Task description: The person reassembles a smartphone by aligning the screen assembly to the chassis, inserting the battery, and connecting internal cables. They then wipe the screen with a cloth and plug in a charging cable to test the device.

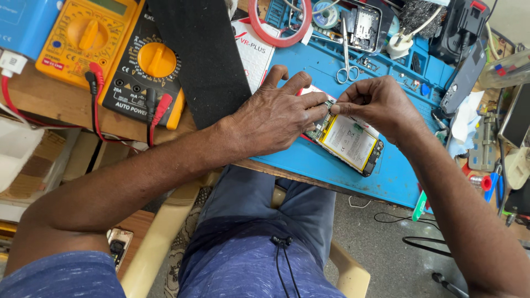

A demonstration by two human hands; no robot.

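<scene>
Phone (349, 142) opened on blue mat (309, 160), pinned flat by left hand (276, 118); right hand (375, 105) fingertips pinched on small part; light, fragile, likely best gripped by edges

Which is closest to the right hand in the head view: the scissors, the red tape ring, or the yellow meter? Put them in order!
From the right hand:
1. Scissors, just above it on the blue mat.
2. Red tape ring, farther up and left.
3. Yellow meter, far left, on the wooden bench.
</scene>
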